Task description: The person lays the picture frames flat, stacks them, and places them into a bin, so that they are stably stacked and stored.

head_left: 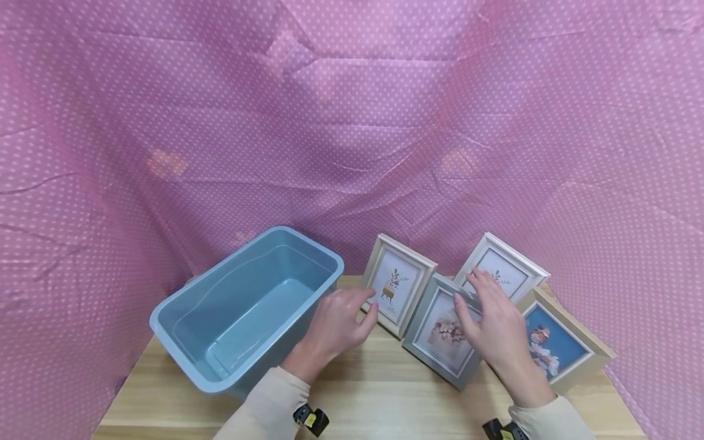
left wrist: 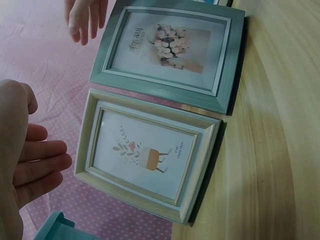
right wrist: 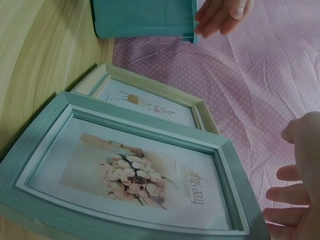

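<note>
Several photo frames stand on the table's right half. My left hand [head_left: 342, 321], fingers loosely bent and holding nothing, hovers between the blue bin [head_left: 258, 360] and a cream photo frame [head_left: 408, 260] with a plant-pot print. In the left wrist view, that hand is apart from the frame. My right hand [head_left: 497, 324] is over the grey-green photo frame [head_left: 440, 373] with a bouquet picture, its fingers spread. The right wrist view shows no grip on it. Behind are a white photo frame [head_left: 525, 272] and, further right, a beige photo frame [head_left: 596, 345] with a blue picture, partly hidden by my right hand.
The bin's long side faces the frames, and its visible inside holds nothing. Pink dotted cloth [head_left: 352, 153] hangs around the back and sides of the wooden table [head_left: 379, 403]. Black wrist bands [head_left: 311, 420] sit on both sleeves.
</note>
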`<action>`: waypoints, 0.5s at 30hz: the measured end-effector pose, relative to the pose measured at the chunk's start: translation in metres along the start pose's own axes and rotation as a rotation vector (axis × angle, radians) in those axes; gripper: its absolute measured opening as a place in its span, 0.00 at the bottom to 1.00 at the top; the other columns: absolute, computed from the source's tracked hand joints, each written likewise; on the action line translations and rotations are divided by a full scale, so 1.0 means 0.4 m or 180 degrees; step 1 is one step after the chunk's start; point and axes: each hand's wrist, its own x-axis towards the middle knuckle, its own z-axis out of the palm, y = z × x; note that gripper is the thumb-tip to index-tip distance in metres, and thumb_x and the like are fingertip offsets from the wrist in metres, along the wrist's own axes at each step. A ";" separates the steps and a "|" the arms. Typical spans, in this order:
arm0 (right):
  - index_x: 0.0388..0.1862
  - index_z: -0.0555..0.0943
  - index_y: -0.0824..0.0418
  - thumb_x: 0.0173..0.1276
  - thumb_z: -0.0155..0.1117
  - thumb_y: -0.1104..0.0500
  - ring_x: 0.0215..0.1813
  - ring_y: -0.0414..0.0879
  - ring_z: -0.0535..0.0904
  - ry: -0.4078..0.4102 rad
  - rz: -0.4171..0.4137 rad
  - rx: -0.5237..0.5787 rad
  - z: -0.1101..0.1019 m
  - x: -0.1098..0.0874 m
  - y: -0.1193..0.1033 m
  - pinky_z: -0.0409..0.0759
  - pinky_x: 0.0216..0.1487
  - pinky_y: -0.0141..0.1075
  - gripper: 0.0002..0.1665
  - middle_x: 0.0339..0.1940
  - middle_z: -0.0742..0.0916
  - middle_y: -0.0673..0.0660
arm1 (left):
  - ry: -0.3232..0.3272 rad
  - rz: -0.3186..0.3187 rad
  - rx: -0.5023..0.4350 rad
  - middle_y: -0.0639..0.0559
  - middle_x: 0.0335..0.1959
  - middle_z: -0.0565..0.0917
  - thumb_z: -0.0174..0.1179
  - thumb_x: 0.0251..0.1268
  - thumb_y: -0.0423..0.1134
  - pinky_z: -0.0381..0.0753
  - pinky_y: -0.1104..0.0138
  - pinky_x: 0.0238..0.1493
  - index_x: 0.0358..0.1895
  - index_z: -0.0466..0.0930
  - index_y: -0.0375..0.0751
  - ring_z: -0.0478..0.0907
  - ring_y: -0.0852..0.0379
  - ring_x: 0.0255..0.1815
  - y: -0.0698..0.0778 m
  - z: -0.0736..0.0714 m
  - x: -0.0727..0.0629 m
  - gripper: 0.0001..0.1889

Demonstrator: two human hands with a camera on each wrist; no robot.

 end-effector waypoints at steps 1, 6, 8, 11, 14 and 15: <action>0.66 0.82 0.70 0.69 0.71 0.56 0.70 0.73 0.81 0.0091 -0.0015 0.0014 0.000 -0.002 0.003 0.80 0.69 0.70 0.30 0.70 0.84 0.72 | -0.0020 -0.0015 -0.0018 0.45 0.46 0.95 0.65 0.72 0.41 0.94 0.60 0.48 0.51 0.90 0.40 0.94 0.50 0.45 0.001 0.001 -0.002 0.12; 0.59 0.85 0.71 0.67 0.71 0.59 0.65 0.71 0.85 0.0436 -0.0053 0.0095 -0.002 -0.012 0.016 0.82 0.65 0.69 0.25 0.62 0.89 0.70 | -0.0090 -0.0072 -0.0083 0.46 0.46 0.95 0.66 0.71 0.41 0.94 0.60 0.49 0.51 0.91 0.41 0.94 0.51 0.45 0.005 0.010 -0.016 0.12; 0.58 0.86 0.71 0.67 0.71 0.60 0.63 0.70 0.86 0.0515 -0.0058 0.0136 -0.003 -0.015 0.021 0.82 0.64 0.68 0.23 0.61 0.90 0.69 | -0.0098 -0.0075 -0.0085 0.46 0.46 0.95 0.66 0.71 0.41 0.94 0.60 0.49 0.50 0.91 0.42 0.93 0.51 0.45 0.005 0.014 -0.020 0.11; 0.56 0.87 0.70 0.66 0.72 0.61 0.61 0.69 0.87 0.0653 -0.0110 0.0207 -0.005 -0.019 0.028 0.82 0.63 0.63 0.21 0.59 0.91 0.67 | -0.0096 -0.0073 -0.0111 0.47 0.45 0.95 0.67 0.71 0.41 0.94 0.60 0.50 0.49 0.91 0.42 0.93 0.51 0.46 0.004 0.020 -0.024 0.10; 0.55 0.88 0.69 0.65 0.72 0.62 0.57 0.68 0.88 0.0812 -0.0186 0.0224 -0.003 -0.022 0.037 0.82 0.62 0.53 0.20 0.57 0.92 0.66 | -0.0120 -0.0093 -0.0166 0.48 0.46 0.95 0.67 0.71 0.41 0.94 0.61 0.49 0.49 0.91 0.43 0.93 0.52 0.46 0.004 0.025 -0.028 0.10; 0.55 0.88 0.68 0.64 0.72 0.62 0.56 0.68 0.89 0.0856 -0.0199 0.0231 -0.002 -0.022 0.039 0.81 0.63 0.50 0.20 0.56 0.92 0.66 | -0.0142 -0.0111 -0.0187 0.48 0.46 0.95 0.67 0.71 0.41 0.94 0.61 0.48 0.49 0.91 0.43 0.93 0.53 0.46 0.004 0.026 -0.030 0.10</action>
